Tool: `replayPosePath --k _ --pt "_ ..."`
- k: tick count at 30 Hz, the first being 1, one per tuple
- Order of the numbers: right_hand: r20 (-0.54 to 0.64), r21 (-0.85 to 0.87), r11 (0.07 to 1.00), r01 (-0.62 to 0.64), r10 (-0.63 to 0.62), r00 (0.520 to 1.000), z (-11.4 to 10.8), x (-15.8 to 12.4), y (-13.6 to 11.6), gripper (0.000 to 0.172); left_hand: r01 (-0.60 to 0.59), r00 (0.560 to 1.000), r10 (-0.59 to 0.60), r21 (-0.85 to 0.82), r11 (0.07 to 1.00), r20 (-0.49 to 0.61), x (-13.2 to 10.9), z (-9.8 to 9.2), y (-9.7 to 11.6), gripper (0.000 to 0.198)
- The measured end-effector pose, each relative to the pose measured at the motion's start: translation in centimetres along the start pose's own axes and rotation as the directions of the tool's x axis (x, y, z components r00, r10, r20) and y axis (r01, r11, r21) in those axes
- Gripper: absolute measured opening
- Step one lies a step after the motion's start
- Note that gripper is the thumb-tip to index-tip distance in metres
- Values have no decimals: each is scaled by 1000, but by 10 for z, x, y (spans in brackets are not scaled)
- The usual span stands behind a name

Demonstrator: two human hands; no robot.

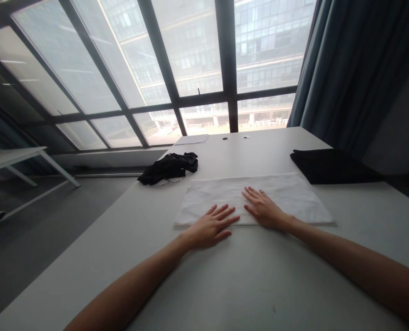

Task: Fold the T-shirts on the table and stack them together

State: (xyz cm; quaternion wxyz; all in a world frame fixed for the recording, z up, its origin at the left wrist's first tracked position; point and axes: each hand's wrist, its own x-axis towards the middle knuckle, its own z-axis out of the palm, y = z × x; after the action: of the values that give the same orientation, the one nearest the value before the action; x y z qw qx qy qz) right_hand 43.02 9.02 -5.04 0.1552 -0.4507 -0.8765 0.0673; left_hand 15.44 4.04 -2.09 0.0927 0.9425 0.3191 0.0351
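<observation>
A white cloth (294,197), folded into a flat rectangle with faint wrinkles, lies in front of me on the white table (246,280). My left hand (213,226) rests palm down across its near edge, fingers stretched out and spread. Farther in on the cloth, just right of the middle, my right hand (263,209) lies flat with its fingers extended toward the upper left. Neither hand grips anything. The two hands are a short way apart.
A crumpled black cloth (170,168) sits at the table's left edge. On the right is a neatly folded black cloth (335,166). A white sheet (191,139) lies at the far end, before the windows (197,46). Blue curtains (342,69) hang at right; another table (11,157) stands left.
</observation>
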Motion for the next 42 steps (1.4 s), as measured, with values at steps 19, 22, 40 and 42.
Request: replayPosePath --k 19,22,40,42 --pt "48 -30 998 -48 50 998 10 3 4 67 413 892 -396 38 910 -217 158 15 -53 59" --pt "49 -11 998 -59 60 997 9 3 3 66 416 893 -399 43 908 -207 158 22 -59 57" --pt "31 -74 982 -173 175 984 20 93 33 57 404 881 -398 -33 914 -257 157 31 -67 59" --pt "24 -73 982 -174 177 984 23 91 35 57 398 885 -395 -39 916 -246 157 31 -66 60"
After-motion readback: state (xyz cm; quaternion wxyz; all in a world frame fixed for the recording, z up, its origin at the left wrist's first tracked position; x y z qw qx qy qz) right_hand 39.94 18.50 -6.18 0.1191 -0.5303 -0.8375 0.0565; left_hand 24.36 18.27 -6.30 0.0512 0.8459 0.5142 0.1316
